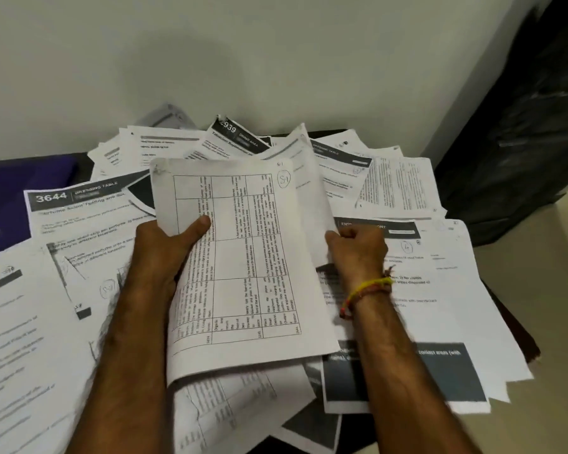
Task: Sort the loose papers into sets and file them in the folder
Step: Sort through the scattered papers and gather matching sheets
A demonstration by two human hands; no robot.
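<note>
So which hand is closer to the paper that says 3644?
Left. The left hand grips the table sheet just right of the 3644 paper; the right hand is farther right, across that sheet.

Dim, even indoor light, soft shadows on the wall (210, 60), wide-angle bending and blur at edges.

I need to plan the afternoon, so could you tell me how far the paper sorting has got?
Early stage. Nothing looks filed: no folder in view. In hand: the left hand holds a table sheet marked S1, and the right hand grips its right edge. Left: the loose papers covering the desk.
</note>
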